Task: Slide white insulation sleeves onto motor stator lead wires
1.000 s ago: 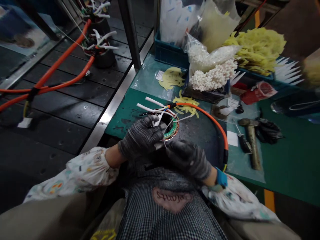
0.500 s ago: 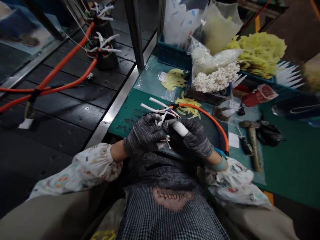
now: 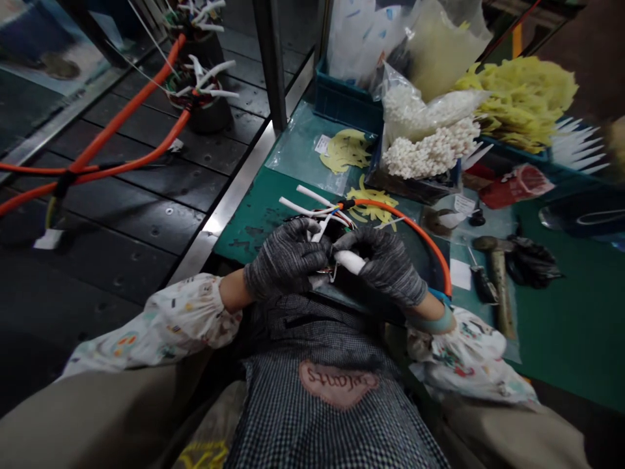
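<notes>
The wire coil (image 3: 340, 229) sits at the table's (image 3: 561, 332) near edge: likely heavy, with soft, easily nicked wires (image 3: 297, 207); hold its outer wall. Left hand (image 3: 288, 257): grip curled closed on its side. Right hand (image 3: 393, 264): fingertips nearly together at the rim; contents cannot be told.

My place: assembly workshop
My green bench (image 3: 576, 345): hammer (image 3: 502, 293) and screwdriver (image 3: 483, 284), right
Far left: orange cables (image 3: 116, 120), wire-topped cylinders (image 3: 211, 117)
</notes>
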The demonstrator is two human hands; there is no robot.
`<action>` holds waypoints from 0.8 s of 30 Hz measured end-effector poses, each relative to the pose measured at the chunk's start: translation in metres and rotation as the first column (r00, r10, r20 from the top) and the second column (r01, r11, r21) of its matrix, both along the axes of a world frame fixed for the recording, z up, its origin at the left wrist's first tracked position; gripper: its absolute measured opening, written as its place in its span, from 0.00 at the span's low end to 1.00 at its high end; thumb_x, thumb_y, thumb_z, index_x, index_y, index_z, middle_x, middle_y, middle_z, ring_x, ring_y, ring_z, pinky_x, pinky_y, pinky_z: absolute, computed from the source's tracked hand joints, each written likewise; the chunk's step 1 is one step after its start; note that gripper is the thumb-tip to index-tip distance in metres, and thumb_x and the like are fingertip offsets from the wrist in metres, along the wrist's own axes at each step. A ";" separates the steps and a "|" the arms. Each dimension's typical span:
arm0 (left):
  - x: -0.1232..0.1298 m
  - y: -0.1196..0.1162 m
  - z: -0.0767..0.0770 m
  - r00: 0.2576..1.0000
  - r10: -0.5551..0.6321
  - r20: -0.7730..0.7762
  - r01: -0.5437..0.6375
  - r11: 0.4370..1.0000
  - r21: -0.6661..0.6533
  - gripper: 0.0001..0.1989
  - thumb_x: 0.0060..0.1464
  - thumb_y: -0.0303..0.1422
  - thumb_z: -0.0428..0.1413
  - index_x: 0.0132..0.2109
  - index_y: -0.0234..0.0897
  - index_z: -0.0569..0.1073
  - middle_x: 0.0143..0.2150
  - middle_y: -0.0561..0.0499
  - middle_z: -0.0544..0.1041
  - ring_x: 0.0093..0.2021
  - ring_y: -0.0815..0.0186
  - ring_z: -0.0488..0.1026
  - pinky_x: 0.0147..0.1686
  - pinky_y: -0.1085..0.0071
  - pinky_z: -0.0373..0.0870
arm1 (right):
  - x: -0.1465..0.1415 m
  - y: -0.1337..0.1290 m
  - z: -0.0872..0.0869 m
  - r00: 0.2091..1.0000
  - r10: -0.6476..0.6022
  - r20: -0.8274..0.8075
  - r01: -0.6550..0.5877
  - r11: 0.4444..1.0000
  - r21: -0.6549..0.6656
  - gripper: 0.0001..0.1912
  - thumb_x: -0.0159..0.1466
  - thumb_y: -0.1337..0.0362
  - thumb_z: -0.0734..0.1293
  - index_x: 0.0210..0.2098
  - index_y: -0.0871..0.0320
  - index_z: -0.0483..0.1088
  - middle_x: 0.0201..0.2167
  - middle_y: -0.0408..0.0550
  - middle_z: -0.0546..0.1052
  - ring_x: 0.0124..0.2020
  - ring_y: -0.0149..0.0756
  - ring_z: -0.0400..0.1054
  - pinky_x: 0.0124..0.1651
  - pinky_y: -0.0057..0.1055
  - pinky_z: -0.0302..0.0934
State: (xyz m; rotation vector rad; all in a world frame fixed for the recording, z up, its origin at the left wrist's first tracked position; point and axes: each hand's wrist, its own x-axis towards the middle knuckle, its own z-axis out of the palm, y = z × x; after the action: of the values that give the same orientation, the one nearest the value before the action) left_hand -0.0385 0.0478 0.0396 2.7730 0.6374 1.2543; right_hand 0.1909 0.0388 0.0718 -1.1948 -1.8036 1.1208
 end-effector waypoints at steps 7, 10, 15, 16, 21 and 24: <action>0.002 -0.001 0.003 1.000 0.018 0.024 -0.018 1.000 0.000 0.04 0.66 0.35 0.64 0.43 0.40 0.79 0.39 0.53 0.86 0.45 0.60 0.83 0.58 0.58 0.81 | 0.001 -0.012 -0.008 0.999 0.015 0.038 -0.020 0.991 0.130 0.02 0.65 0.64 0.75 0.38 0.52 0.83 0.33 0.44 0.86 0.31 0.36 0.78 0.37 0.34 0.71; 0.002 -0.001 0.002 0.999 0.025 0.043 -0.026 1.000 0.013 0.07 0.66 0.36 0.66 0.46 0.40 0.80 0.39 0.53 0.86 0.47 0.59 0.83 0.57 0.58 0.81 | 0.003 -0.017 -0.010 1.000 -0.009 0.013 0.008 0.992 0.129 0.02 0.66 0.63 0.75 0.38 0.51 0.82 0.33 0.44 0.87 0.33 0.37 0.79 0.38 0.35 0.72; 0.003 -0.001 0.005 0.998 0.054 0.023 -0.054 0.999 0.000 0.07 0.65 0.36 0.67 0.40 0.40 0.78 0.39 0.52 0.85 0.47 0.60 0.82 0.56 0.60 0.81 | 0.001 -0.010 -0.007 0.998 -0.050 -0.043 0.052 0.997 0.053 0.02 0.65 0.63 0.75 0.37 0.52 0.82 0.35 0.44 0.88 0.34 0.37 0.81 0.40 0.35 0.74; 0.003 -0.001 0.006 0.998 0.054 0.022 -0.054 0.999 0.000 0.07 0.66 0.36 0.67 0.41 0.39 0.78 0.39 0.51 0.85 0.46 0.60 0.82 0.56 0.60 0.81 | 0.000 -0.009 -0.006 0.999 -0.038 -0.035 0.040 0.998 0.056 0.02 0.65 0.63 0.75 0.37 0.52 0.82 0.35 0.44 0.88 0.34 0.37 0.81 0.40 0.36 0.74; 0.000 -0.002 0.003 0.998 0.059 -0.027 -0.059 0.998 0.017 0.06 0.66 0.37 0.66 0.44 0.40 0.81 0.41 0.51 0.87 0.47 0.57 0.82 0.58 0.57 0.82 | 0.000 -0.013 -0.007 0.999 -0.028 0.014 0.026 0.994 0.109 0.02 0.65 0.63 0.75 0.36 0.52 0.83 0.33 0.44 0.87 0.32 0.37 0.79 0.38 0.35 0.72; 0.000 -0.002 -0.006 0.993 0.070 -0.090 -0.078 0.993 -0.083 0.07 0.64 0.38 0.68 0.45 0.41 0.82 0.43 0.50 0.87 0.53 0.54 0.82 0.62 0.53 0.80 | 0.002 -0.015 -0.008 0.999 -0.050 0.018 0.048 0.992 0.113 0.02 0.65 0.63 0.75 0.37 0.52 0.83 0.33 0.44 0.87 0.32 0.37 0.79 0.39 0.36 0.72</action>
State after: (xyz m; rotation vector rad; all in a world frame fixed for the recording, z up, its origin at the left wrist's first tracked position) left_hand -0.0387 0.0461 0.0337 2.7692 0.7879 1.0946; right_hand 0.1928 0.0242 0.0639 -1.1821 -1.8184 0.9690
